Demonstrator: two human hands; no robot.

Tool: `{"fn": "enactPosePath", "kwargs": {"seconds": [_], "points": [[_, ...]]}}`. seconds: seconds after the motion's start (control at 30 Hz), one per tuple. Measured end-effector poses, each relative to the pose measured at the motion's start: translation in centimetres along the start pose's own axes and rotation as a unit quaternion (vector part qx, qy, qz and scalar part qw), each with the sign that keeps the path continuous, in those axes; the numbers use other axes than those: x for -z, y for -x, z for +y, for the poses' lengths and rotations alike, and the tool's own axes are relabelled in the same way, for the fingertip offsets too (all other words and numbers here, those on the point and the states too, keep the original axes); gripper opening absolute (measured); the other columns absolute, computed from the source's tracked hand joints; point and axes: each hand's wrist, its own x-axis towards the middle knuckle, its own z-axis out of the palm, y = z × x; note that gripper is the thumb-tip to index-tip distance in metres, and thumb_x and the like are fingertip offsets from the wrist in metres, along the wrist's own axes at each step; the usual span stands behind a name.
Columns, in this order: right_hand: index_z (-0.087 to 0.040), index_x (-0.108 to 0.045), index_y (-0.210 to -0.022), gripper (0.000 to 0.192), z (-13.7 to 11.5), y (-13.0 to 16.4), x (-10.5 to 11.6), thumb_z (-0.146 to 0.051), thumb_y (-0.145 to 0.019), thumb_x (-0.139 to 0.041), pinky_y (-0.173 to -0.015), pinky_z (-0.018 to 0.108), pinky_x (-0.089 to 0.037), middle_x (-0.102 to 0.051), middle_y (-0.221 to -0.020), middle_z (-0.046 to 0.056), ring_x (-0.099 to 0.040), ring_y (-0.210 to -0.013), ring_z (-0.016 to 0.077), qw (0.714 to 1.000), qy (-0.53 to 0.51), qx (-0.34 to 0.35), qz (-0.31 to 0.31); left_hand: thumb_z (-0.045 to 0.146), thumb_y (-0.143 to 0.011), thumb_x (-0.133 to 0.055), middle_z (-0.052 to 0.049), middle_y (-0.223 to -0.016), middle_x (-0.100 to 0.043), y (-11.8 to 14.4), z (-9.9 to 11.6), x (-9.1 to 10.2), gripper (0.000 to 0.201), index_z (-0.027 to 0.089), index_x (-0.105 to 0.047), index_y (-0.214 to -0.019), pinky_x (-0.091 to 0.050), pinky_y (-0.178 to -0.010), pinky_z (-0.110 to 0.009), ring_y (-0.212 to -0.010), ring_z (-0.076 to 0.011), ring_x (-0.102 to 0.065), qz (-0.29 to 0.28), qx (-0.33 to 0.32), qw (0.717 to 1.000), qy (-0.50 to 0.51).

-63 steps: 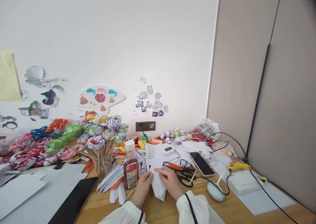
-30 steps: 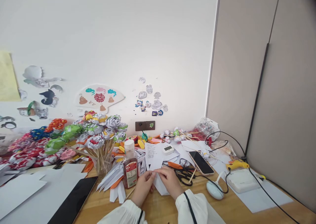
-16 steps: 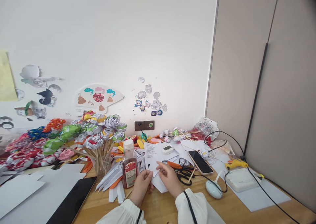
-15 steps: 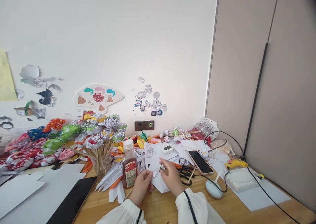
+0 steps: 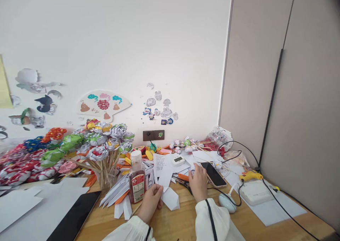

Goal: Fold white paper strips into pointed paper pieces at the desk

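Note:
My left hand (image 5: 151, 201) pinches a folded white paper piece (image 5: 170, 198) that rests on the wooden desk (image 5: 183, 225). My right hand (image 5: 198, 181) has left the paper and lies further right, over the black scissors (image 5: 186, 186) beside a smartphone (image 5: 213, 174); its fingers are curled and I cannot tell whether it grips anything. A small bottle with a red label (image 5: 137, 177) stands just left of my left hand.
A jar of paper flowers on sticks (image 5: 105, 151) and more coloured flowers (image 5: 39, 156) fill the left. Folded white strips (image 5: 119, 195), a black tablet (image 5: 74, 218), a white timer (image 5: 177, 160), a yellow glue gun (image 5: 249, 176), a white mouse (image 5: 227, 202) and cables lie around.
My right hand let go of the folded paper and moved right, onto the scissors near the phone. The left hand kept hold of the paper. The view shifted slightly.

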Motion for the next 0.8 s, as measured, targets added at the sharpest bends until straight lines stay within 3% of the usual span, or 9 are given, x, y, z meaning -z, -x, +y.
{"fn": "enactPosePath", "kwargs": {"seconds": [0.13, 0.2, 0.27, 0.53, 0.8], "points": [[-0.019, -0.058, -0.08, 0.018, -3.1, 1.8, -1.3, -0.023, -0.078, -0.041, -0.068, 0.027, -0.036, -0.06, -0.075, 0.005, -0.051, -0.074, 0.0187, 0.974, -0.173, 0.08, -0.126, 0.055, -0.06, -0.046, 0.009, -0.028, -0.041, 0.0, 0.1, 0.1, 0.035, 0.02, -0.043, -0.059, -0.025, -0.033, -0.02, -0.026, -0.009, -0.037, -0.001, -0.013, 1.0, -0.006], [-0.018, -0.058, -0.062, 0.023, -4.2, 2.8, -1.9, -0.023, -0.078, -0.042, -0.063, 0.025, -0.034, -0.058, -0.062, 0.003, -0.05, -0.066, 0.0161, 0.959, -0.187, 0.113, -0.179, 0.053, -0.061, -0.047, 0.009, -0.028, -0.041, 0.1, 0.2, 0.1, 0.033, 0.02, -0.044, -0.058, -0.025, -0.033, -0.02, -0.026, -0.0091, -0.037, -0.002, -0.021, 1.0, -0.01], [-0.018, -0.057, -0.056, 0.026, -4.8, 3.5, -2.4, -0.023, -0.077, -0.044, -0.059, 0.023, -0.033, -0.057, -0.058, 0.001, -0.049, -0.062, 0.0143, 0.952, -0.187, 0.121, -0.207, 0.052, -0.062, -0.047, 0.009, -0.028, -0.041, 0.2, 0.2, 0.0, 0.032, 0.02, -0.044, -0.057, -0.025, -0.033, -0.02, -0.027, -0.009, -0.037, -0.004, -0.027, 1.0, -0.014], [-0.016, -0.056, -0.058, 0.022, -4.8, 3.6, -2.4, -0.025, -0.075, -0.045, -0.05, 0.02, -0.031, -0.053, -0.055, -0.002, -0.045, -0.053, 0.0111, 0.917, -0.304, 0.026, -0.257, 0.052, -0.063, -0.045, 0.01, -0.03, -0.04, 0.1, 0.2, -0.2, 0.032, 0.019, -0.045, -0.061, -0.026, -0.033, -0.02, -0.028, -0.0089, -0.037, -0.017, -0.025, 0.999, -0.018], [-0.015, -0.056, -0.057, 0.023, -4.7, 3.5, -2.6, -0.027, -0.074, -0.045, -0.052, 0.02, -0.033, -0.05, -0.054, -0.003, -0.045, -0.054, 0.0109, 0.911, -0.319, -0.011, -0.263, 0.056, -0.061, -0.045, 0.009, -0.031, -0.043, 0.1, 0.1, 0.0, 0.037, 0.019, -0.044, -0.061, -0.027, -0.032, -0.019, -0.028, -0.0085, -0.038, -0.034, -0.013, 0.999, -0.015]]}}
